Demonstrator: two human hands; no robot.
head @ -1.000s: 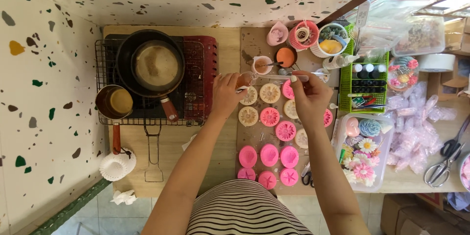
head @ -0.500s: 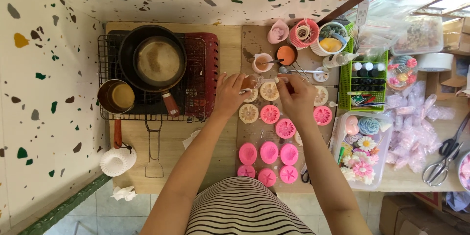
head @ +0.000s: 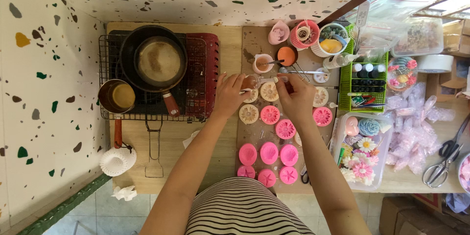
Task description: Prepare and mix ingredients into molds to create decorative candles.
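My left hand (head: pixel 226 96) holds a small clear glass bottle (head: pixel 249 82) with amber liquid, tipped on its side above the table. My right hand (head: pixel 295 97) pinches a thin dropper (head: pixel 270 80) whose tip meets the bottle's mouth. Both hands hover over several round flower-shaped moulds, some cream (head: pixel 248 113) and some pink (head: pixel 270 114), laid out on a brown mat (head: pixel 254 44). More pink moulds (head: pixel 268 153) lie nearer my body.
A stove rack (head: pixel 196 78) at the left carries a dark pan (head: pixel 152 61) and a small pot (head: pixel 116 97). Small cups (head: pixel 262 63), a green basket of bottles (head: pixel 364 76), a clear tub of flower shapes (head: pixel 364 149) and scissors (head: pixel 443 159) sit at the right.
My right hand moved left from the far moulds to the bottle in my left hand, bringing the dropper to its mouth. The left hand has barely shifted.
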